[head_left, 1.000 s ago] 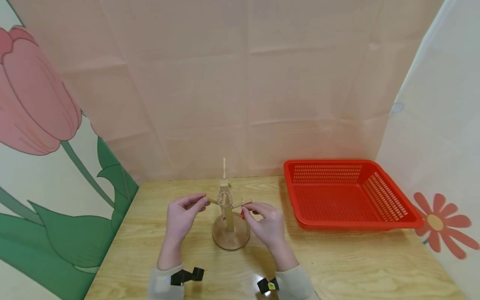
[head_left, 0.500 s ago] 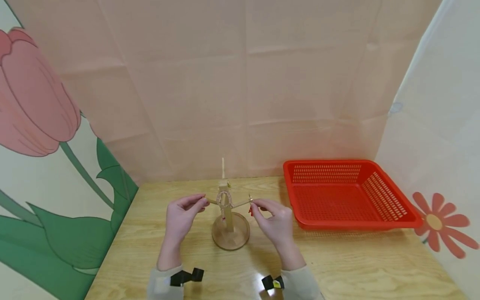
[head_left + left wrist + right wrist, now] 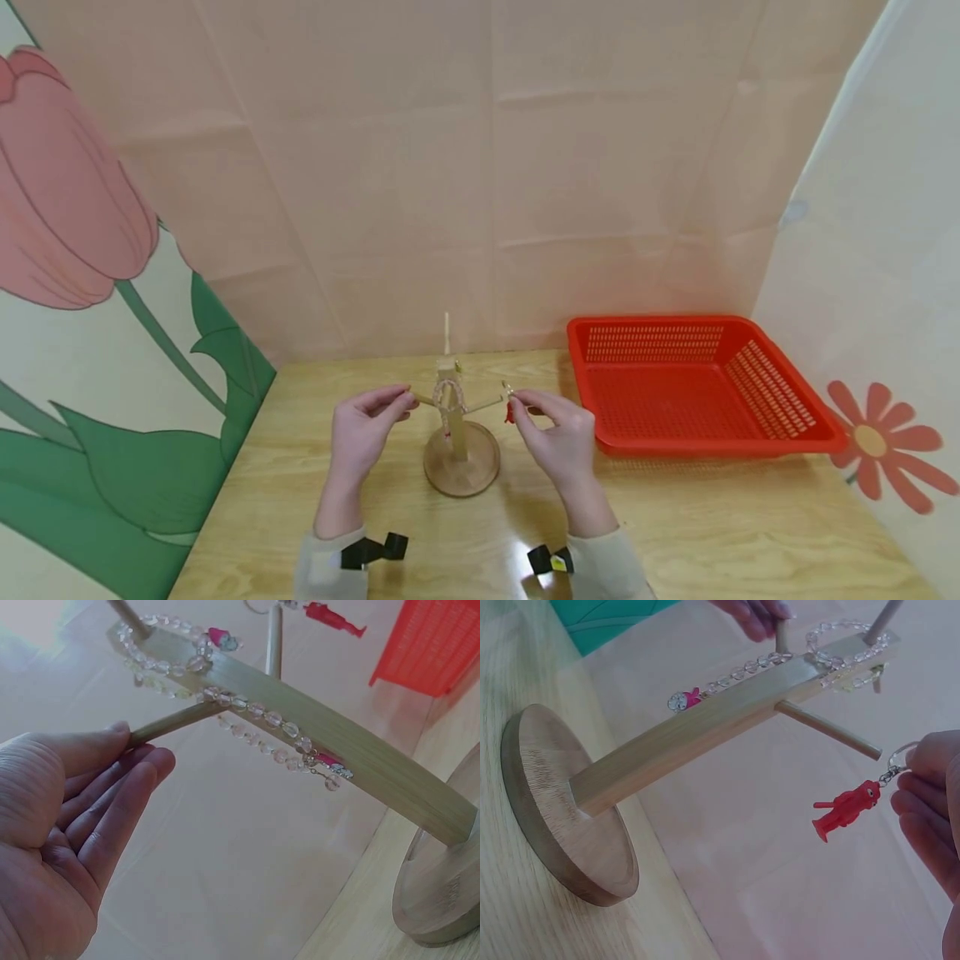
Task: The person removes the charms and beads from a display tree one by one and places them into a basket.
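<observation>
A wooden peg stand (image 3: 456, 429) with a round base stands on the table. My left hand (image 3: 367, 429) pinches the tip of its left peg (image 3: 180, 724) between thumb and fingers. My right hand (image 3: 558, 429) pinches the metal ring of a keychain (image 3: 847, 806) with a red figure dangling from it. The ring is just off the end of the right peg (image 3: 832, 731), which has nothing on it. Clear-beaded bracelets (image 3: 255, 712) with pink charms hang on the left peg and on an upper peg. In the left wrist view the red figure (image 3: 330, 616) shows behind the stand.
A red plastic basket (image 3: 705, 450) with perforated sides sits at the right back of the wooden table (image 3: 712, 533). Behind the table hangs a plain pinkish sheet (image 3: 480, 167). Flower-printed panels flank it on both sides.
My right hand has moved right along the right peg, and the keychain ring has come off its end. My left hand has stayed on the left peg.
</observation>
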Available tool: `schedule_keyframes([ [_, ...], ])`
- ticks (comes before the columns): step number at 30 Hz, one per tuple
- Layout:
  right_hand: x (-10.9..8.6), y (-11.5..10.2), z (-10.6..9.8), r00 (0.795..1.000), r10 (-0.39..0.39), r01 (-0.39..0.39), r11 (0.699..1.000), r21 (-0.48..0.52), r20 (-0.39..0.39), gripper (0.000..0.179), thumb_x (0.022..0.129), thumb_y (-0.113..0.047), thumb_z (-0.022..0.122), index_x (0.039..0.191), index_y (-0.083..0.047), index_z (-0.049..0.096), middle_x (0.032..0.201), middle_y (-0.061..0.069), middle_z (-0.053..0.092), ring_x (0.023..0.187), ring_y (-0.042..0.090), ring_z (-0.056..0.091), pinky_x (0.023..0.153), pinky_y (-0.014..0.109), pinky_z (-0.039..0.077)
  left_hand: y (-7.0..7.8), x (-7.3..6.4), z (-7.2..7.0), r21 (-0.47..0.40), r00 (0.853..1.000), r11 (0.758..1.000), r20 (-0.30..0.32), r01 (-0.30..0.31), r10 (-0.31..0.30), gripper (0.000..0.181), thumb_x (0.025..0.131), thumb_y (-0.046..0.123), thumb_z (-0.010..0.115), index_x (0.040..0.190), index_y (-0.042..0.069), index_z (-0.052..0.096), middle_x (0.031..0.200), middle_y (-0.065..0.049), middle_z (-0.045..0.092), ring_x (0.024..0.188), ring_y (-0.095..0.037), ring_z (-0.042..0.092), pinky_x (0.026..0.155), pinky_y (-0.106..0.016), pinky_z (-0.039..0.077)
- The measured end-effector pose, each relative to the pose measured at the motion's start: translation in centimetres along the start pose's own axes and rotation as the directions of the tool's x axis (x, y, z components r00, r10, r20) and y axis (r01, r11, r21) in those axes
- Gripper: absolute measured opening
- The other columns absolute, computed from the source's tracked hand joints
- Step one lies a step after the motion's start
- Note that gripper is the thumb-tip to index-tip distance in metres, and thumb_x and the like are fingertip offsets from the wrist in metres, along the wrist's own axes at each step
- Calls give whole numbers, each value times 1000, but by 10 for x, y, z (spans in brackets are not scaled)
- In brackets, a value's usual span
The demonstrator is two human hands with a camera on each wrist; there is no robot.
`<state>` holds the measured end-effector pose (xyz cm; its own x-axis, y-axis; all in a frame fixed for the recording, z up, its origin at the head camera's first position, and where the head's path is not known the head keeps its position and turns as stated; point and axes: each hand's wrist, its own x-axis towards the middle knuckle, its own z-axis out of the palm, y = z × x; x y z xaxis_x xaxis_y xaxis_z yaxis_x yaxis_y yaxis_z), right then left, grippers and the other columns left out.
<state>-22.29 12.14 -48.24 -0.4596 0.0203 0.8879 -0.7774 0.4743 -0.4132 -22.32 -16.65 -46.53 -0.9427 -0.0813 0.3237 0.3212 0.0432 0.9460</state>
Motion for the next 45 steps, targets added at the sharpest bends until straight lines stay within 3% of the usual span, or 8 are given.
schedule_keyframes([
  [7, 4, 5, -3, 999, 43, -43, 999, 23, -13, 19, 81, 10, 84, 95, -3, 85, 89, 12, 81, 73, 25, 78, 70, 22, 65, -3, 5, 3, -15, 1000, 1000, 5, -14, 14, 18, 97, 3, 80, 111, -8, 79, 98, -22, 79, 84, -19, 79, 76, -33, 67],
  [16, 8, 12, -14, 992, 127, -128, 992, -22, -24, 16, 84, 10, 83, 95, -2, 85, 89, 12, 81, 73, 27, 78, 75, 18, 63, -4, 8, 7, -12, 1000, 1000, -1, -26, 26, 18, 97, 2, 79, 112, -9, 79, 97, -21, 80, 84, -17, 79, 76, -32, 67],
  [26, 1, 12, -18, 983, 180, -182, 982, -53, -40, 17, 84, 8, 87, 97, -4, 85, 91, 8, 81, 74, 25, 78, 73, 24, 65, -2, -5, -3, 29, 999, 999, -39, 15, -14, 14, 96, 2, 80, 108, -5, 81, 97, -18, 80, 84, -19, 80, 76, -33, 67],
  [29, 2, 14, -24, 975, 218, -220, 974, -56, -47, 18, 84, 7, 88, 97, -5, 86, 91, 6, 82, 74, 22, 78, 71, 21, 64, -1, -5, -6, 26, 999, 999, -40, 21, -20, 14, 96, 2, 80, 108, -5, 81, 97, -19, 80, 84, -19, 80, 76, -33, 67],
  [39, 16, 28, -72, 933, 359, -360, 931, -56, -30, 17, 85, 3, 89, 100, -5, 86, 91, 10, 81, 79, -4, 71, 72, 9, 57, -1, 0, 2, -2, 1000, 1000, -5, 8, -9, 15, 97, 2, 80, 110, -6, 80, 97, -22, 79, 85, -19, 79, 77, -32, 67],
  [45, 18, 44, -109, 924, 380, -381, 908, -174, -41, 14, 89, -1, 88, 102, -5, 86, 91, 9, 81, 79, -11, 69, 71, 6, 55, -2, 0, 2, -6, 1000, 1000, -17, 14, -14, 15, 97, 2, 80, 109, -6, 80, 97, -22, 79, 84, -18, 79, 77, -31, 67],
])
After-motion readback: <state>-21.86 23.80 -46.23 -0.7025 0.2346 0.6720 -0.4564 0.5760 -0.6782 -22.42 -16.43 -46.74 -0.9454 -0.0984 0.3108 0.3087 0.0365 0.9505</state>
